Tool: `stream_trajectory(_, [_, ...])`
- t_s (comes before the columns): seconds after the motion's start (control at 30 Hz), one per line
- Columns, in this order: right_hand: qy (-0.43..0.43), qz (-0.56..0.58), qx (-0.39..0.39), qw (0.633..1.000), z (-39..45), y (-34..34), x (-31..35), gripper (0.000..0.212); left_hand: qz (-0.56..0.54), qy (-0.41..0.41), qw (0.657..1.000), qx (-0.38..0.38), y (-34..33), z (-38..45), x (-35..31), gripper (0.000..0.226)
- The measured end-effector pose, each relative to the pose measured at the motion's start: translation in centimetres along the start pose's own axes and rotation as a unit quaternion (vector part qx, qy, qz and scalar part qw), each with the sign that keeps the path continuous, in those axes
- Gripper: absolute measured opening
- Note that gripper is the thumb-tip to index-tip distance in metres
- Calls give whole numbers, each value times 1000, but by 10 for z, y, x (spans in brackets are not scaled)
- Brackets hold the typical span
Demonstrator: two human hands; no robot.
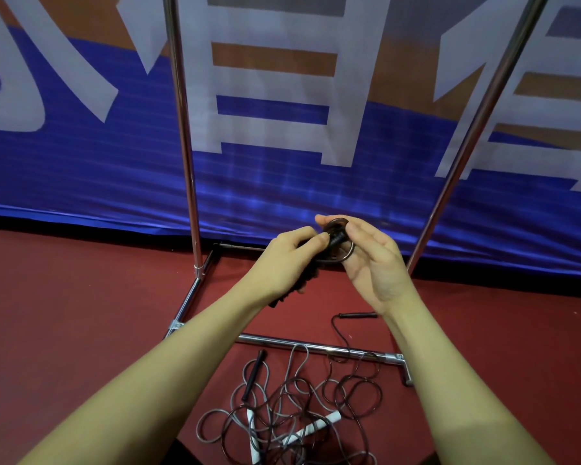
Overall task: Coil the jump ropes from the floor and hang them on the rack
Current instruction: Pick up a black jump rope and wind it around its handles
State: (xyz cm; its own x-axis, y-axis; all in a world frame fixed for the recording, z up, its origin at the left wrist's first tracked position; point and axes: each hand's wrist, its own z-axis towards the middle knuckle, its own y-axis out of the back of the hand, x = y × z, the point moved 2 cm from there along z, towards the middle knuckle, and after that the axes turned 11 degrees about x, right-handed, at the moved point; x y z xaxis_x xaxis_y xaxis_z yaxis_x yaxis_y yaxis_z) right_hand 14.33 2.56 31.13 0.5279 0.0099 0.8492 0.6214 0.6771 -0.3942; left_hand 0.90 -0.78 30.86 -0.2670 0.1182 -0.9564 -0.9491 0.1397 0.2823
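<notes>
I hold a small coiled dark jump rope (341, 245) between both hands, in front of the rack's lower part. My left hand (287, 260) grips its black handles, which stick out below the fist. My right hand (371, 260) cups the coil, with fingers curled round the loops. A tangle of jump ropes (296, 404) lies on the red floor below, with dark and grey cords, a black handle (254, 374) and white handles (316, 427). Another black handle (358, 316) lies beyond the bar.
The chrome rack has two uprights (185, 135) (473, 142) and a base bar (316, 347) across the floor, with a side bar on the left. A blue, orange and white banner (282, 182) hangs behind it. The red floor (81, 297) spreads to both sides.
</notes>
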Motion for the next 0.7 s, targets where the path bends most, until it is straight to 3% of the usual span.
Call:
stream_trajectory(0.43, [0,56,-60,997,2,-4,-5,14,7,27,998,51,-4,-1,0,38])
stream_trajectory(0.7, [16,66,-77,995,3,-1,-3,24,78,-5,997,22,-3,-3,-1,35])
